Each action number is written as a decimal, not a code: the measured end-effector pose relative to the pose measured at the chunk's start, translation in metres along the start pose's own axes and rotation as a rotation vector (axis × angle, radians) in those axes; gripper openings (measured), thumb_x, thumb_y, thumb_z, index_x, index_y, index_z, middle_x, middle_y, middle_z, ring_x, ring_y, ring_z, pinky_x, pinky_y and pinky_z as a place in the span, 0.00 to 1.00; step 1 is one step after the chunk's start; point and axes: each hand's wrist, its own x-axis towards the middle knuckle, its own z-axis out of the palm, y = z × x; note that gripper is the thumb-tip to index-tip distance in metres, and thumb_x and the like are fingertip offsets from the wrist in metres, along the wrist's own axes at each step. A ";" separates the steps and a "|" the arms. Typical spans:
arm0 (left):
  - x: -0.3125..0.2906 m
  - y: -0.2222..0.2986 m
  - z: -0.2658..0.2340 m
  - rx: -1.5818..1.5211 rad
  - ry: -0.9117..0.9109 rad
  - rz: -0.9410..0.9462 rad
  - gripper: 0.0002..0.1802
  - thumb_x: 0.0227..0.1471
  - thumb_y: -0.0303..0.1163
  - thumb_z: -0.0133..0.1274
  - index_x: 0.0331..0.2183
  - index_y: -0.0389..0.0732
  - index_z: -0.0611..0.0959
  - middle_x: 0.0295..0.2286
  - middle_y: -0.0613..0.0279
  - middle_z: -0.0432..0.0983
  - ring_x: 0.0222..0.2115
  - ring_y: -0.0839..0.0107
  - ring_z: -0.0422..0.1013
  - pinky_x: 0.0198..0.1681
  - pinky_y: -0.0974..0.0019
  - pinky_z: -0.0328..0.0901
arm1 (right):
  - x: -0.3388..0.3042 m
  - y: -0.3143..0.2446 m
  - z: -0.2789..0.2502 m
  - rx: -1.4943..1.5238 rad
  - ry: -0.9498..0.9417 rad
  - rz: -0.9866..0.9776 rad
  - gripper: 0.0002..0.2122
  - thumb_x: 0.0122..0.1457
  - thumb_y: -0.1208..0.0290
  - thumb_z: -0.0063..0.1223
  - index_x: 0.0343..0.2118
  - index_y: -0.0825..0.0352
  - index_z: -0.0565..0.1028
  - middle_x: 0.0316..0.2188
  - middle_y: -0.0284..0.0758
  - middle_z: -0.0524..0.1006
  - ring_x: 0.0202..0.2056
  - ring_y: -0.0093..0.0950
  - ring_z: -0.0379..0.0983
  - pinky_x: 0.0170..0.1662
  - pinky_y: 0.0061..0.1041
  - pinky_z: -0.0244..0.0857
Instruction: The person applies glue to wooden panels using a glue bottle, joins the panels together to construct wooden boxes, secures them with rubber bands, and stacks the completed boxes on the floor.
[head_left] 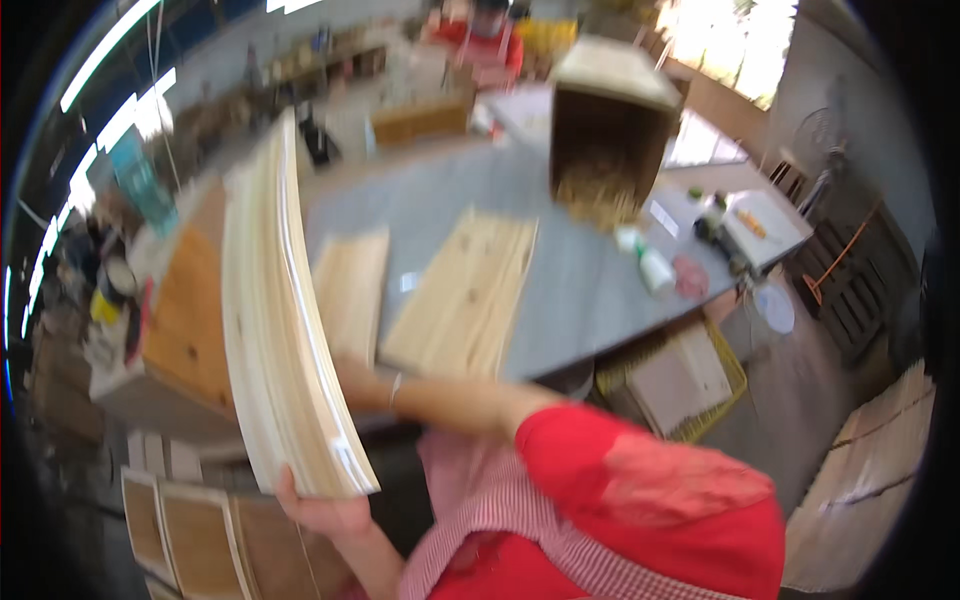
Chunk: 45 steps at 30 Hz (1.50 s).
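Three boards near you, one of most else.
You have one long board (268,330) in your left grip (328,512), plus one small board (352,285) and one large board (465,295) on one surface (575,310). You can also count one box (620,75), one bottle (656,270), one pink cloth (690,277), one yellow crate (742,382) and one other person (490,52). The stacked planks (860,480) at your right are too blurred to count.

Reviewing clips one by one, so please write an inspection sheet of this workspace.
Surface: grey tabletop, partly covered.
Job's things: long board held raised; two boards on the tabletop.
Clutter: white bottle and open box on the tabletop.
Grips: left grip holds the long board's lower end; right grip mostly hidden behind it.
Cables: too blurred to tell.
Surroundings: yellow crate below the table edge; another person beyond.
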 end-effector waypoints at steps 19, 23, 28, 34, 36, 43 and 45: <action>-0.004 -0.029 -0.003 0.050 0.192 0.044 0.38 0.54 0.34 0.47 0.64 0.37 0.56 0.61 0.52 0.59 0.62 0.56 0.57 0.65 0.48 0.51 | -0.109 0.111 -0.095 -0.268 -0.316 0.234 0.28 0.61 0.42 0.38 0.55 0.57 0.72 0.59 0.40 0.66 0.66 0.51 0.48 0.56 0.73 0.40; -0.003 -0.039 -0.002 0.052 0.204 -0.022 0.37 0.53 0.34 0.49 0.63 0.38 0.59 0.59 0.54 0.62 0.60 0.58 0.60 0.63 0.48 0.54 | -0.175 0.082 -0.143 -0.232 -0.348 0.082 0.35 0.58 0.37 0.42 0.59 0.61 0.68 0.64 0.47 0.58 0.66 0.52 0.48 0.61 0.64 0.42; -0.004 -0.053 -0.001 0.230 0.305 -0.026 0.36 0.52 0.32 0.51 0.61 0.40 0.63 0.57 0.58 0.65 0.58 0.61 0.63 0.60 0.50 0.60 | -0.257 0.034 -0.177 -0.358 -0.437 0.230 0.46 0.44 0.57 0.68 0.64 0.71 0.55 0.66 0.52 0.53 0.67 0.51 0.48 0.63 0.58 0.45; 0.000 -0.061 -0.017 0.385 0.299 -0.095 0.35 0.52 0.29 0.52 0.61 0.38 0.63 0.55 0.56 0.67 0.57 0.60 0.64 0.59 0.50 0.61 | -0.265 0.059 -0.176 -0.431 -0.231 0.212 0.43 0.44 0.73 0.62 0.65 0.68 0.54 0.67 0.46 0.53 0.67 0.48 0.48 0.64 0.54 0.46; 0.000 -0.063 -0.021 0.470 0.363 -0.096 0.36 0.52 0.28 0.52 0.61 0.38 0.62 0.56 0.55 0.66 0.57 0.59 0.64 0.59 0.51 0.62 | -0.263 0.067 -0.184 -0.363 -0.285 0.209 0.43 0.44 0.76 0.60 0.66 0.66 0.53 0.67 0.45 0.52 0.68 0.47 0.47 0.66 0.51 0.45; 0.009 -0.077 -0.043 0.780 0.395 0.006 0.40 0.50 0.19 0.53 0.62 0.37 0.54 0.56 0.52 0.63 0.56 0.59 0.64 0.59 0.54 0.62 | -0.275 0.050 -0.195 -0.298 -0.317 0.174 0.42 0.43 0.76 0.61 0.65 0.65 0.56 0.67 0.44 0.53 0.68 0.46 0.46 0.68 0.51 0.41; 0.007 -0.080 -0.057 0.883 0.578 -0.029 0.43 0.50 0.15 0.54 0.62 0.36 0.50 0.55 0.49 0.63 0.54 0.61 0.65 0.59 0.57 0.62 | -0.276 0.047 -0.190 -0.279 -0.335 0.211 0.43 0.41 0.75 0.63 0.65 0.65 0.56 0.67 0.42 0.53 0.68 0.46 0.47 0.68 0.50 0.41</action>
